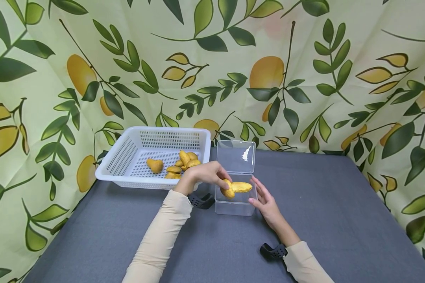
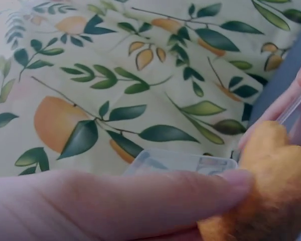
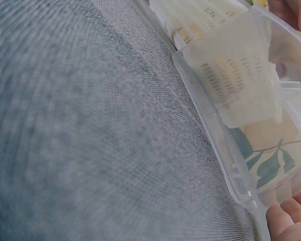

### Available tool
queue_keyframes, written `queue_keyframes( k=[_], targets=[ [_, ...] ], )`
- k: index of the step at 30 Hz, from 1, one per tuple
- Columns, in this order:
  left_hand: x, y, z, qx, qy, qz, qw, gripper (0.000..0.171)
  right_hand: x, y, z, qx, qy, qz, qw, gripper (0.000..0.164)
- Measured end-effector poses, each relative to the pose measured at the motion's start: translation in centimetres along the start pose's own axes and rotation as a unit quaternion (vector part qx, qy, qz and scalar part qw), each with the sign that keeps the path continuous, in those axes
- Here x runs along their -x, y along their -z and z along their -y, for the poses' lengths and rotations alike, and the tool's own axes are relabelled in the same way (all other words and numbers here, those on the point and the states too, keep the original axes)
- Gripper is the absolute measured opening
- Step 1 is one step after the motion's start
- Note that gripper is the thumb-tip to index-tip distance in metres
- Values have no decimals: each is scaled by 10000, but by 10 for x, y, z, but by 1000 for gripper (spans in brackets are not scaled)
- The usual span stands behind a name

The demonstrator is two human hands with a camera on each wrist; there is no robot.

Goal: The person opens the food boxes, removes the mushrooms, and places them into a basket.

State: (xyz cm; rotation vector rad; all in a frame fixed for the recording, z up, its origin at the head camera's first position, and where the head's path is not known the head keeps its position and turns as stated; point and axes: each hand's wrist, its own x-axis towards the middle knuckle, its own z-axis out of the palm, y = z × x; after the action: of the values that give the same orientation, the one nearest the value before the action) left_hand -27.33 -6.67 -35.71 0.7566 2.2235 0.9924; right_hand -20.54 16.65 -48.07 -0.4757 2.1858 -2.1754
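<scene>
My left hand (image 1: 212, 173) pinches a yellow-brown mushroom (image 1: 241, 187) by its rounded cap, over a clear plastic box (image 1: 233, 208). In the left wrist view the thumb presses on the mushroom (image 2: 276, 186), which fills the lower right corner. The box's hinged lid (image 1: 235, 156) stands raised at the back. My right hand (image 1: 268, 202) holds the box at its right wall, thumb near the front and fingers farther back. In the right wrist view the right hand's fingers (image 3: 291, 216) are bent beside the box wall.
To the left, a white perforated basket (image 1: 118, 182) holds several more mushrooms (image 1: 172, 171), one of them apart (image 1: 155, 165). The box stands close to the basket's right side on a dark grey cloth (image 1: 326, 204). A leaf-patterned curtain (image 1: 233, 63) hangs behind.
</scene>
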Motion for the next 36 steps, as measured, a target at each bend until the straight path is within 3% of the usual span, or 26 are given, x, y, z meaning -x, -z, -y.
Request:
queue_keyframes(
  k=[8, 16, 28, 36],
  targets=[
    [7, 0, 10, 1094, 2, -433, 9931, 32, 0, 1, -1, -82, 31, 24, 10000, 72],
    [18, 3, 11, 1924, 245, -1238, 9732, 35, 1, 0, -2, -142, 108, 16, 9998, 72],
    [36, 15, 18, 2326, 315, -2188, 9471, 38, 1, 2, -2, -70, 72, 100, 9999, 72],
    [53, 24, 20, 2498, 198, -2507, 9351, 39, 1, 2, -1, -89, 21, 89, 9999, 74]
  ],
)
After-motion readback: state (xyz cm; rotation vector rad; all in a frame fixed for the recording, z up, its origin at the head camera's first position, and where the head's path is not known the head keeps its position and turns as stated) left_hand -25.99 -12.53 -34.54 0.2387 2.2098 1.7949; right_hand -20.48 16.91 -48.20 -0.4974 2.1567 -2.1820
